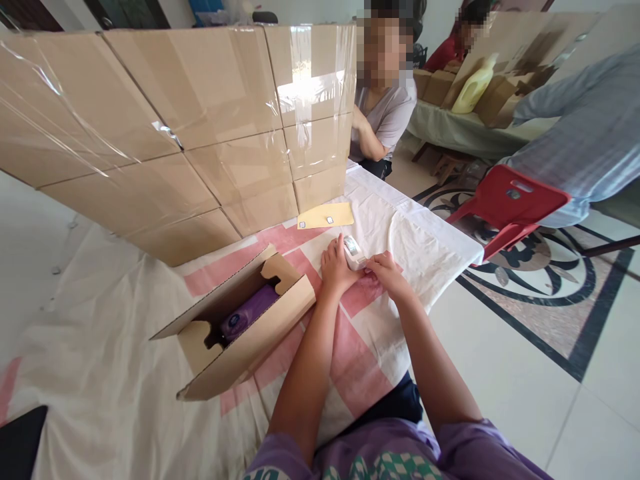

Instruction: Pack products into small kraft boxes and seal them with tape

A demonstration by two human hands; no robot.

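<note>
My left hand and my right hand meet over the cloth-covered table, both closed round a small white roll of labels or tape. To the left of my hands lies an open cardboard box on its side. A purple bottle rests inside it. Just beyond my hands a yellow sheet with small stickers lies flat on the cloth.
A wall of taped cardboard cartons stands along the far side of the table. A person in a grey shirt sits behind it. A red plastic chair and another person's sleeve are at the right, above tiled floor.
</note>
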